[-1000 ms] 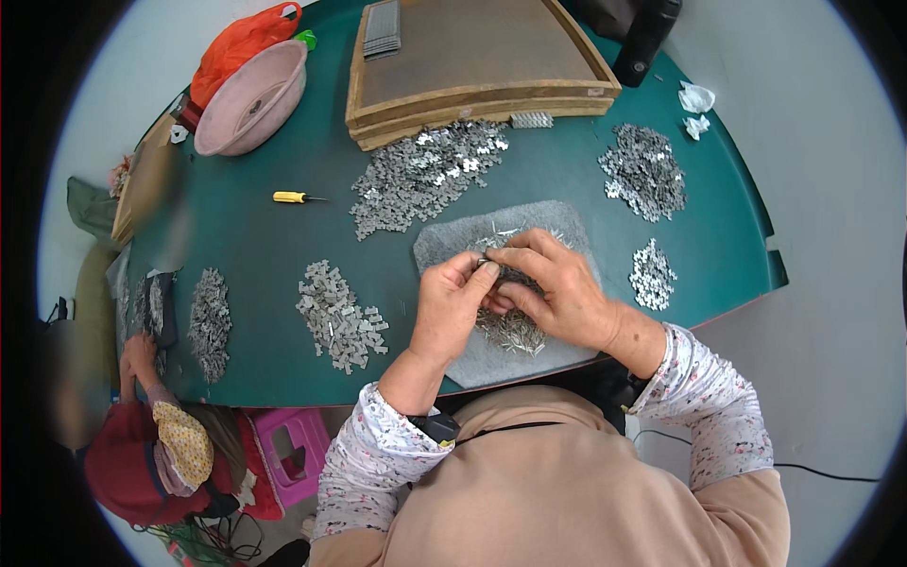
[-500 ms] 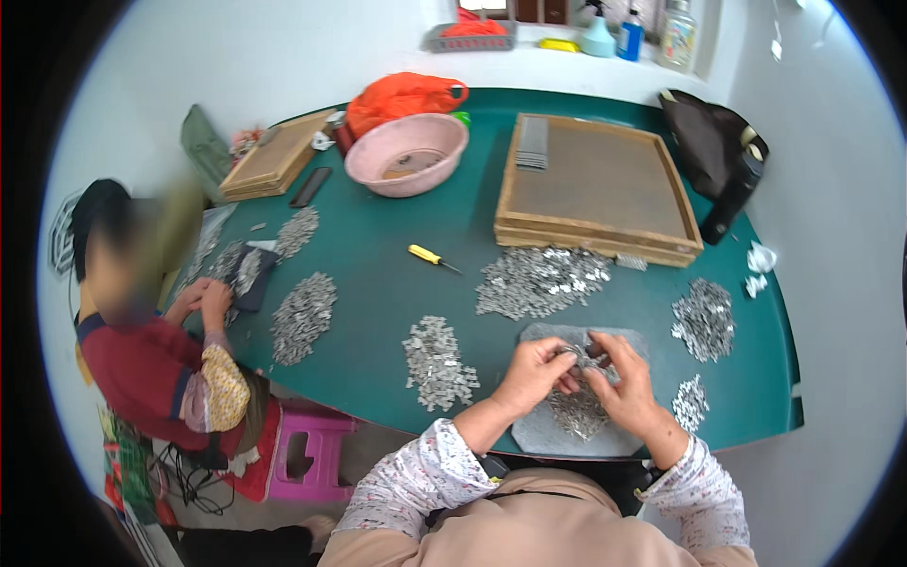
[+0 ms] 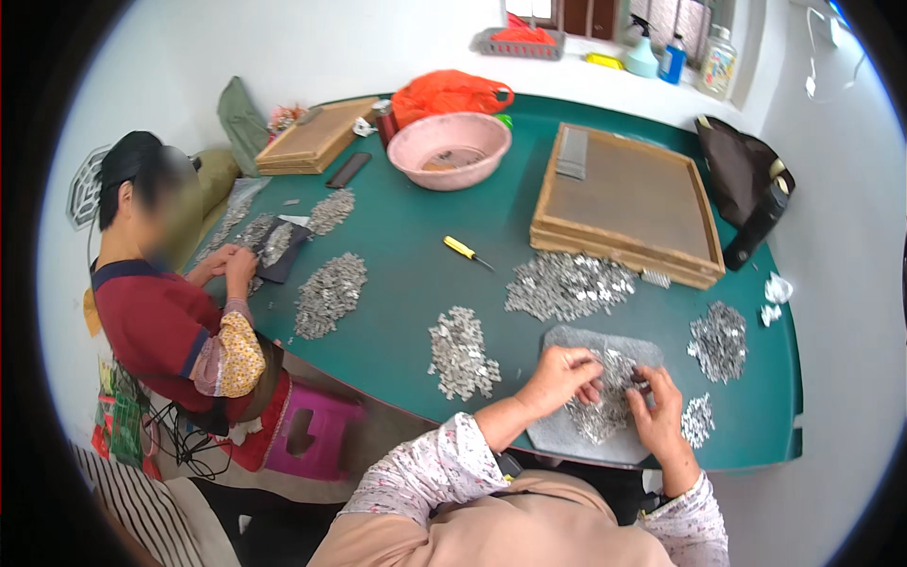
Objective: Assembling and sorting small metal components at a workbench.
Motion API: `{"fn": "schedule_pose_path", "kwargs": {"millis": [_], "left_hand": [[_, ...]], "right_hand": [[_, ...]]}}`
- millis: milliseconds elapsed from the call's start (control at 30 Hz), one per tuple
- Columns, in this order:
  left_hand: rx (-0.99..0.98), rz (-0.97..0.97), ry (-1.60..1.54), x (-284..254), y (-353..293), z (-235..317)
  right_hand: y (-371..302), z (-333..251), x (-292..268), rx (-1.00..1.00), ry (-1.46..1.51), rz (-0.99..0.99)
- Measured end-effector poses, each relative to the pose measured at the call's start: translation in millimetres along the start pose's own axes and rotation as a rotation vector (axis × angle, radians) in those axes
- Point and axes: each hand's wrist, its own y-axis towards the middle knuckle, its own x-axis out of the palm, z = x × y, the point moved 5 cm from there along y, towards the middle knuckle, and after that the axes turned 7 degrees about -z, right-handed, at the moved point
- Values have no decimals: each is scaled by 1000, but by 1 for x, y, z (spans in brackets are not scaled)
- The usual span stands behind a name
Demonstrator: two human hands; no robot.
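A grey mat lies at the table's near edge in front of me, bearing a heap of small silvery metal pieces. Over the heap's left side is my left hand, its fingertips pinched together; whatever they hold is too small to name. On the other side, my right hand is curled, thumb and fingertips facing the heap. Something small and dark appears at its fingertips, but I cannot make it out. A gap separates the two hands.
More metal-piece piles surround the mat: left, behind and right. Farther back are a yellow-handled screwdriver, a wooden-framed tray, a pink basin and a black bottle. A co-worker sits at left, handling similar pieces.
My hands, together over the heap before, have moved apart, the right one going right. The whole view has shifted, so the table sits farther right in it.
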Motion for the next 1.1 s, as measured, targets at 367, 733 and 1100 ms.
{"fn": "schedule_pose_path", "kwargs": {"millis": [367,733,1100], "left_hand": [[24,121,2,-3,4,9],[25,121,-44,-6,-5,6],[72,113,-34,-10,0,7]], "right_hand": [[-11,15,-16,2,-79,61],[-22,18,-7,-7,-136,48],[-18,35,-6,86,60,95]]}}
